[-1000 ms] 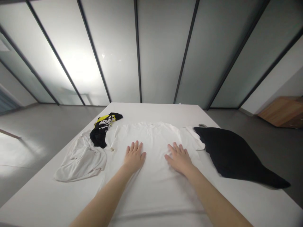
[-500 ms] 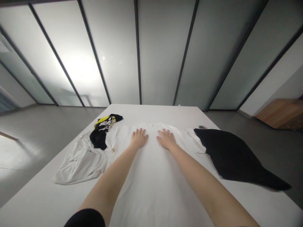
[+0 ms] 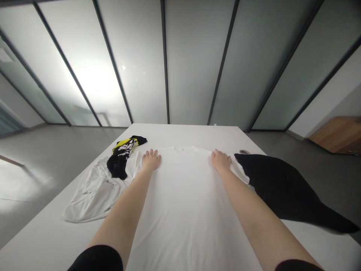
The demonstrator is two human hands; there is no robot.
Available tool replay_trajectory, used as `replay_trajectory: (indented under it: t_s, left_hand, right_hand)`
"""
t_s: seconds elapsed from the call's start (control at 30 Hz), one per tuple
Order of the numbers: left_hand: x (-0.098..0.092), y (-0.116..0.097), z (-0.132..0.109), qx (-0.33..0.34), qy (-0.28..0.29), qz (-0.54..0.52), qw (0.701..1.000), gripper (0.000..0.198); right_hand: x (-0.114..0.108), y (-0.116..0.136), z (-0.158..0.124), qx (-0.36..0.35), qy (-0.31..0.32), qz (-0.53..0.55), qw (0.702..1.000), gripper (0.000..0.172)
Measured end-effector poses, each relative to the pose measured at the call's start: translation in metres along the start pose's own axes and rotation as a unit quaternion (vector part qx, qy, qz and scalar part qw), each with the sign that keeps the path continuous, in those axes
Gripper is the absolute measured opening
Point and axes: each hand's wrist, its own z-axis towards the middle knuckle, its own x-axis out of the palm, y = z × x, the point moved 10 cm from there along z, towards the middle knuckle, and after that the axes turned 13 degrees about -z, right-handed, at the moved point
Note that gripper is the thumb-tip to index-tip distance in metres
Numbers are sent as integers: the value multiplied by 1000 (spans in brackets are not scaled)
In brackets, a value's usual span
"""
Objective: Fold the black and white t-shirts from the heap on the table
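White shirt [image 3: 183,203]: laid flat on the table [image 3: 183,134] before me, neckline at the far end, body running toward me and out of my head view.
Left hand [image 3: 151,159]: palm down on the shirt's left shoulder, my fingers slightly spread and pointing far.
Right hand [image 3: 221,160]: palm down on the right shoulder, my fingers extended, close together.
Left side: a crumpled white cloth [image 3: 91,199] lies beside the shirt, with a black-and-yellow printed cloth [image 3: 117,169] at its far end.
Right side: a black cloth [image 3: 282,188] meets the right sleeve; just beyond it sits a small grey ring [image 3: 244,152], perhaps a tape roll.
Far: frosted panels [image 3: 194,67] with dark frames.
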Motion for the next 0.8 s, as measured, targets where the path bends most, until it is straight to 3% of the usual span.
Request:
replay_trajectory:
  t_s: [0.17, 0.4, 0.67, 0.8]
  left_hand:
    - [-4, -5, -7, 4, -22, -4, 1000, 55]
    - [-8, -7, -9, 8, -34, -3, 999, 51]
    - [-10, -9, -10, 8, -44, -3, 999, 49]
    - [-11, -10, -9, 8, -47, -4, 999, 47]
  right_hand:
    - [0, -29, 26, -37, 26, 7, 999, 49]
    - [-7, -27, 31, -142, 24, -3, 990, 22]
    - [-31, -46, 27, -57, -35, -44, 997, 31]
    - [-45, -22, 17, -67, -72, -41, 994, 36]
